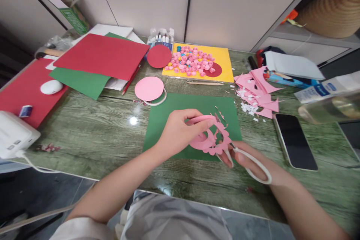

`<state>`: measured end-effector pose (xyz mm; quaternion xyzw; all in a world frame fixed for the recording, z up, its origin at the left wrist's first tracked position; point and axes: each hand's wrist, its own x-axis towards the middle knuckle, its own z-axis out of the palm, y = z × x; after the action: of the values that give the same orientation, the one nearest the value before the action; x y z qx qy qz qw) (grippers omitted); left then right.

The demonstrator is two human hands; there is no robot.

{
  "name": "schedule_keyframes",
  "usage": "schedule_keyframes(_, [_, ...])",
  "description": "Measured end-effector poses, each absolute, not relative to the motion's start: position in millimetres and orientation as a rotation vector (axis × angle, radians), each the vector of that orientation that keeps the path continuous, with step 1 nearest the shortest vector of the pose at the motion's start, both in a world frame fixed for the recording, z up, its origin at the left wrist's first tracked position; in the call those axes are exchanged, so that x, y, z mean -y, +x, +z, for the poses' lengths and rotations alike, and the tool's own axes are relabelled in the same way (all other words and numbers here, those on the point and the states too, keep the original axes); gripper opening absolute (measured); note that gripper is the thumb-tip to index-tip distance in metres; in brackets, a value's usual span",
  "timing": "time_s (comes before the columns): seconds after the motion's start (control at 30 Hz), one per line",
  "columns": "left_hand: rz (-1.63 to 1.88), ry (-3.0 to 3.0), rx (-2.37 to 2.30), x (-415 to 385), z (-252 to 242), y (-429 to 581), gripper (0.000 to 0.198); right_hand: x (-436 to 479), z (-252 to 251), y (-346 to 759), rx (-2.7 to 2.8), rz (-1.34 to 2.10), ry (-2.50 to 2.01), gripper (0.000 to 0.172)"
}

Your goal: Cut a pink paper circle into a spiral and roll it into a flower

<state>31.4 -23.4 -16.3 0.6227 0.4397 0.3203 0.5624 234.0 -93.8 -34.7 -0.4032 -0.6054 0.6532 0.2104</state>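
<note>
My left hand (182, 129) pinches a spiral of pink paper (201, 142) between thumb and fingers, above a green sheet (168, 108). The strip's outer edge is cut into scallops. In my right hand (247, 159) are scissors with white handles (260, 170), fingers through the loops. Their blades reach up to the scalloped edge, and partly hide behind the paper. Thin pink offcuts hang near the blade tips. Just beyond my left hand, a pink paper disc (149, 88) lies partly over a white ring (161, 99).
Pink scraps (260, 90) lie right of the green sheet, near a phone (295, 140). Behind are small pink rolled flowers (192, 60) on a yellow sheet (225, 58) and a red disc (159, 56). Red sheets (104, 54) and a white charger (17, 135) occupy the left.
</note>
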Motion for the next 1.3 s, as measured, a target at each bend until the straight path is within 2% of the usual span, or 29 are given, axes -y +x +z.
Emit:
schedule_keyframes(0.4, [0.755, 1.454, -1.07, 23.8, -18.9, 31.1, 0.034, 95.5, -37.0, 234.2, 1.668, 1.822, -1.088, 0.047])
schedule_keyframes(0.73, [0.723, 1.543, -0.959, 22.2, -18.6, 30.5, 0.024, 97.0, -40.9, 233.3, 1.656, 1.794, -1.105, 0.048])
schedule_keyframes(0.93, [0.754, 1.512, -0.971, 22.8, -19.7, 31.4, 0.029, 98.5, -43.2, 234.3, 1.682, 1.785, -1.103, 0.049])
schedule_keyframes(1.3, [0.754, 1.516, -0.976, 21.3, -17.0, 31.2, 0.024, 100.2, -45.1, 234.1, 1.692, 1.723, -1.201, 0.051])
